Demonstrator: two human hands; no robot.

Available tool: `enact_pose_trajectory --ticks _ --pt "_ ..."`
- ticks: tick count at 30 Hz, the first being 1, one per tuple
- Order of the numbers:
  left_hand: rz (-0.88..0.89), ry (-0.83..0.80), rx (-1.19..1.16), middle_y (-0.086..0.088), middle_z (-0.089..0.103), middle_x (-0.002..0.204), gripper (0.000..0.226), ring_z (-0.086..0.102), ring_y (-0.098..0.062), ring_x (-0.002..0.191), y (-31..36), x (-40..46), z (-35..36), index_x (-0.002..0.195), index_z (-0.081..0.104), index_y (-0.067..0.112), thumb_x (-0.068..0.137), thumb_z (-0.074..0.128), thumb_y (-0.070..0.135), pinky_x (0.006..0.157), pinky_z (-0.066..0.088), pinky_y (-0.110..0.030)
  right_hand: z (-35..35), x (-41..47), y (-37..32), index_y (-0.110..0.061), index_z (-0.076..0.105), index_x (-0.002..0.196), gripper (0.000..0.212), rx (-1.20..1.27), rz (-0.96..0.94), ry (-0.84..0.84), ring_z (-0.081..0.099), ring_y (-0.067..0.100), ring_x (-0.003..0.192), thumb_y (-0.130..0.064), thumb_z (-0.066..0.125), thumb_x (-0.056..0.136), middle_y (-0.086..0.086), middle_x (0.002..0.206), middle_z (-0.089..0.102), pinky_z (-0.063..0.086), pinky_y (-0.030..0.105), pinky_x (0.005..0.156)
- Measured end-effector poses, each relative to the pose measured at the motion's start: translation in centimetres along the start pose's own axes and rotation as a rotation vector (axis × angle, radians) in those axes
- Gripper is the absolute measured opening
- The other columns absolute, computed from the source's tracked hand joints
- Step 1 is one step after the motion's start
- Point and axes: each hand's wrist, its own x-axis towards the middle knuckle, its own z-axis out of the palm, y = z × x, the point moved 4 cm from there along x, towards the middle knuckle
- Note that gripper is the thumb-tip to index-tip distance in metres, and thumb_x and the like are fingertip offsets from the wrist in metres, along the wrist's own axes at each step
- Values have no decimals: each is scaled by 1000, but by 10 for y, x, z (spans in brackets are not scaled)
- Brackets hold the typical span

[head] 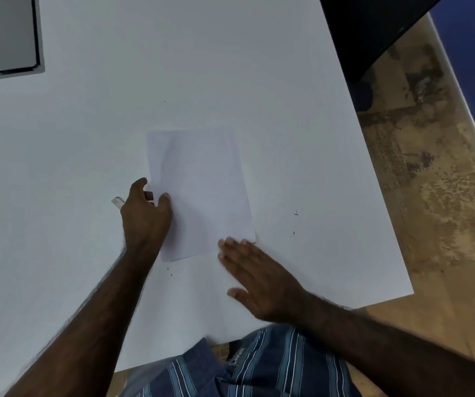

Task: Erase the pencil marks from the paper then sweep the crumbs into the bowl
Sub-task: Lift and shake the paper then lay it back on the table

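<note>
A white sheet of paper (201, 190) lies on the white table (230, 67), slightly turned. No pencil marks show on it in this blurred view. My left hand (144, 216) rests at the sheet's left edge and holds an eraser (149, 195) with a dark end; a white end (117, 202) sticks out past the knuckles. My right hand (256, 279) lies flat with straight fingers on the table, fingertips at the sheet's near right corner. Small dark crumbs (295, 214) lie right of the sheet, and a few more crumbs (169, 271) lie just below its near edge. No bowl is in view.
A grey box-like object (7, 35) sits at the table's far left corner. A dark object (373, 30) stands beyond the table's right edge over a brown patterned floor (436, 196). My striped shirt (259, 365) shows at the near table edge.
</note>
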Motion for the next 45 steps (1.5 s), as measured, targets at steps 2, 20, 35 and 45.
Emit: enact_pose_trajectory --ticks 2,20,35,45 --pt "31 12 23 2 70 118 66 67 -18 99 2 -4 0 158 47 12 99 72 27 93 48 -32 11 -17 -8 -4 23 168 67 -8 -136 -100 8 27 168 -43 42 116 14 180 11 14 47 137" --pt "561 -68 350 -20 21 178 64 15 -32 168 -40 -118 22 161 40 -4 108 57 26 133 26 -54 -27 -68 86 0 31 165 61 -249 147 116 21 34 165 -32 48 115 18 177 22 28 57 131" --pt "830 -450 644 -19 14 179 67 9 -36 168 -13 -108 69 168 32 3 115 27 44 135 15 -58 -104 19 216 -5 22 168 82 -316 510 201 9 30 167 -62 40 112 18 179 13 11 54 136" --pt "862 -404 633 -22 25 176 63 21 -38 165 -37 -110 37 163 42 0 113 37 38 131 26 -60 -91 -16 173 -12 18 170 97 -242 344 60 4 21 168 -78 41 103 8 181 8 15 56 135"
